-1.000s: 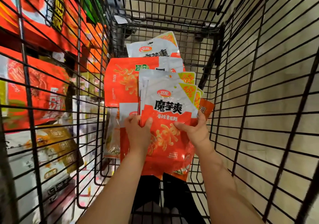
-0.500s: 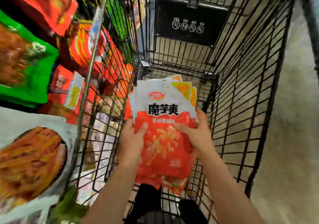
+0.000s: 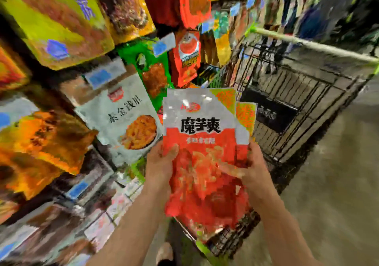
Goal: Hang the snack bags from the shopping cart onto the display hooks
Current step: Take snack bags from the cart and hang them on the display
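Both my hands grip the stack of snack bags (image 3: 200,163) upright at chest height: left hand (image 3: 160,167) on its left edge, right hand (image 3: 253,169) on its right edge. Cart (image 3: 297,101) behind-right, packed display (image 3: 123,118) left, bare floor (image 3: 338,183) right. Frame blurred.

a stack of red-and-silver snack bags (image 3: 202,155) stands upright above the black wire shopping cart (image 3: 297,101).
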`<action>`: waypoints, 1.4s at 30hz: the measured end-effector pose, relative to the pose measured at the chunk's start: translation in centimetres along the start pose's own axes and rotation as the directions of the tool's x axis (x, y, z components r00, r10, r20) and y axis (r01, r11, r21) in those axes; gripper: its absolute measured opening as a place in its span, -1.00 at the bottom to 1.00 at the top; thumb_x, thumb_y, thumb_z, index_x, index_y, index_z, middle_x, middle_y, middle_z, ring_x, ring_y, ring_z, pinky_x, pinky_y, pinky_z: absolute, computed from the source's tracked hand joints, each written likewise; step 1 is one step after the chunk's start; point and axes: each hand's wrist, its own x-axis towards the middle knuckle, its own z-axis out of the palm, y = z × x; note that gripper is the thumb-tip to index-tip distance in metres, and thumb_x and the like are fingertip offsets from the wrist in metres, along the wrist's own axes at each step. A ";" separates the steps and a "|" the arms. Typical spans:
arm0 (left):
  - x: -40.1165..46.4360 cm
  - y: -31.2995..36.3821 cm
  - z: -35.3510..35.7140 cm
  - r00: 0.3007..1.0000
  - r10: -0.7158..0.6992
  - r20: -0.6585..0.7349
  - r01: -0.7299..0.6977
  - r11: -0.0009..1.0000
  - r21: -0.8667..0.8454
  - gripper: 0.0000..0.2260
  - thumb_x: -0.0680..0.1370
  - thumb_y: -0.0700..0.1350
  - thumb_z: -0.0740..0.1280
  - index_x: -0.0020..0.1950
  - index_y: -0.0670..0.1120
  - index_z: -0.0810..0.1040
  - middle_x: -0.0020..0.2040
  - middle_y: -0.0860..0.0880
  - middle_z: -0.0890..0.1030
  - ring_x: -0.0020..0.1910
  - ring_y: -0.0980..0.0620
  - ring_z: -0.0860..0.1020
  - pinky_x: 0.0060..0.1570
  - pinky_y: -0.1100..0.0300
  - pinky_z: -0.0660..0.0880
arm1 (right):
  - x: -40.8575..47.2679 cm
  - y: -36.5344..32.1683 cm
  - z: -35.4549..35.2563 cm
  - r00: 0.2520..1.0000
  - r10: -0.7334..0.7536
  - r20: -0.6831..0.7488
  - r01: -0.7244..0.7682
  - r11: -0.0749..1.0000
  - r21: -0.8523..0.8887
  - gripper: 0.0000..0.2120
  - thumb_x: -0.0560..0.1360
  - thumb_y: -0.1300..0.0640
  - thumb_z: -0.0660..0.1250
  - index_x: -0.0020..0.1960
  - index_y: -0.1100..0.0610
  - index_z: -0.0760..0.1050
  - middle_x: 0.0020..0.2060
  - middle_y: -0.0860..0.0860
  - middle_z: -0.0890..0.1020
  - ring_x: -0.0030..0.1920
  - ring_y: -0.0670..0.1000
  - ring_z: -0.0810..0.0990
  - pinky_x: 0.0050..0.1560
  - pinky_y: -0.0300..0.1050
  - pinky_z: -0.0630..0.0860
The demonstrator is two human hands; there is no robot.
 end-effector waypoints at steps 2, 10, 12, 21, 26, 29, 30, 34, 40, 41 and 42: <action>-1.8 1.9 -1.8 0.997 0.068 -0.039 -0.069 0.997 -0.022 -0.88 0.57 -0.25 0.28 0.07 -0.10 0.54 -0.15 -0.10 0.66 -0.25 -0.05 0.60 -0.17 0.05 0.58 | -0.6 -1.4 2.1 0.998 -0.029 0.057 0.029 1.000 0.011 -0.27 0.20 0.48 0.53 0.25 0.02 0.43 -0.07 0.06 0.70 -0.13 0.04 0.69 -0.21 -0.07 0.64; -9.2 7.7 -13.2 0.915 0.344 -0.213 -0.316 0.936 0.155 -0.85 0.51 -0.10 0.35 0.07 0.01 0.50 -0.02 -0.08 0.64 -0.11 0.05 0.61 -0.08 0.09 0.57 | -3.8 -2.7 12.8 0.950 -0.027 0.311 0.022 1.000 0.019 -0.34 0.23 0.44 0.51 0.20 -0.04 0.46 -0.18 0.03 0.68 -0.31 -0.10 0.63 -0.30 -0.27 0.56; -11.7 8.8 -16.6 0.882 0.362 -0.302 -0.346 0.932 0.106 -0.88 0.54 -0.13 0.32 0.06 -0.01 0.51 -0.08 -0.01 0.66 -0.18 0.11 0.61 -0.19 0.20 0.56 | -5.6 -2.1 16.5 0.915 0.010 0.403 -0.028 0.999 0.040 -0.23 0.18 0.43 0.53 0.30 0.01 0.42 -0.13 0.09 0.69 -0.28 -0.02 0.65 -0.28 -0.16 0.60; -27.6 11.0 -32.8 0.656 0.292 -0.696 -0.462 0.885 -0.064 -0.87 0.55 -0.21 0.28 -0.07 -0.16 0.63 -0.19 -0.17 0.67 -0.35 0.00 0.60 -0.32 0.21 0.55 | -21.5 0.7 32.7 0.668 -0.019 0.744 0.014 1.000 0.013 -0.12 0.21 0.38 0.55 0.32 -0.23 0.29 0.01 0.13 0.63 -0.13 0.06 0.67 -0.07 0.08 0.61; -36.2 11.5 -40.6 0.465 0.224 -0.856 -0.535 0.842 -0.070 -0.85 0.53 -0.21 0.34 0.02 -0.26 0.60 -0.08 -0.28 0.67 -0.27 -0.08 0.62 -0.18 0.07 0.57 | -32.6 2.8 38.6 0.542 -0.225 0.809 0.272 0.959 0.085 -0.36 0.17 0.13 0.60 0.10 -0.32 0.45 0.16 0.03 0.59 0.17 0.11 0.57 0.28 0.16 0.45; -41.1 11.7 -44.0 0.364 0.213 -0.907 -0.582 0.812 -0.042 -0.93 0.52 -0.22 0.36 -0.07 -0.22 0.59 -0.21 -0.21 0.69 -0.38 -0.03 0.63 -0.38 0.15 0.58 | -37.9 4.3 41.6 0.487 -0.279 0.828 0.401 0.913 0.072 -0.63 0.13 -0.18 0.50 -0.08 -0.21 0.54 0.00 0.02 0.60 0.05 0.03 0.58 0.20 0.11 0.48; -42.4 11.9 -44.7 0.334 0.210 -0.919 -0.596 0.802 -0.033 -0.96 0.51 -0.24 0.36 -0.09 -0.21 0.59 -0.25 -0.18 0.68 -0.41 -0.01 0.62 -0.41 0.16 0.58 | -39.1 4.9 42.5 0.485 -0.268 0.832 0.405 0.913 0.058 -0.64 0.12 -0.23 0.47 -0.14 -0.14 0.56 -0.04 0.03 0.59 0.01 0.06 0.58 0.16 0.13 0.50; -48.2 12.3 -48.4 0.223 0.223 -0.949 -0.635 0.772 0.032 -0.93 0.52 -0.22 0.37 -0.06 -0.22 0.58 -0.25 -0.16 0.69 -0.38 -0.02 0.64 -0.39 0.14 0.59 | -45.4 7.4 46.2 0.463 -0.157 0.873 0.332 0.943 -0.006 -0.59 0.07 -0.28 0.48 -0.29 0.01 0.57 -0.07 0.14 0.60 0.04 0.19 0.57 0.17 0.24 0.47; -52.6 13.3 -53.0 0.119 0.223 -0.968 -0.692 0.717 0.080 -0.83 0.58 -0.08 0.30 -0.12 -0.14 0.58 -0.30 -0.09 0.67 -0.40 0.04 0.62 -0.42 0.18 0.58 | -51.1 8.0 52.0 0.373 -0.102 0.922 0.247 0.969 0.007 -0.68 0.10 -0.23 0.49 -0.35 -0.01 0.59 -0.18 0.19 0.63 -0.09 0.24 0.60 0.06 0.30 0.50; -53.0 13.7 -54.1 0.095 0.229 -0.969 -0.693 0.714 0.101 -0.83 0.58 -0.05 0.30 -0.11 -0.12 0.59 -0.27 -0.09 0.67 -0.37 0.03 0.62 -0.37 0.15 0.60 | -51.8 7.9 53.1 0.364 -0.108 0.925 0.232 0.972 0.022 -0.69 0.09 -0.22 0.48 -0.36 0.00 0.59 -0.20 0.18 0.63 -0.13 0.21 0.60 0.05 0.29 0.52; -53.4 14.0 -55.2 0.070 0.238 -0.969 -0.691 0.712 0.126 -0.84 0.57 -0.05 0.30 -0.08 -0.10 0.60 -0.24 -0.10 0.67 -0.32 0.01 0.62 -0.32 0.13 0.60 | -52.6 7.8 54.3 0.357 -0.098 0.929 0.211 0.977 0.022 -0.69 0.09 -0.21 0.48 -0.37 0.01 0.59 -0.23 0.18 0.63 -0.17 0.18 0.58 0.02 0.26 0.53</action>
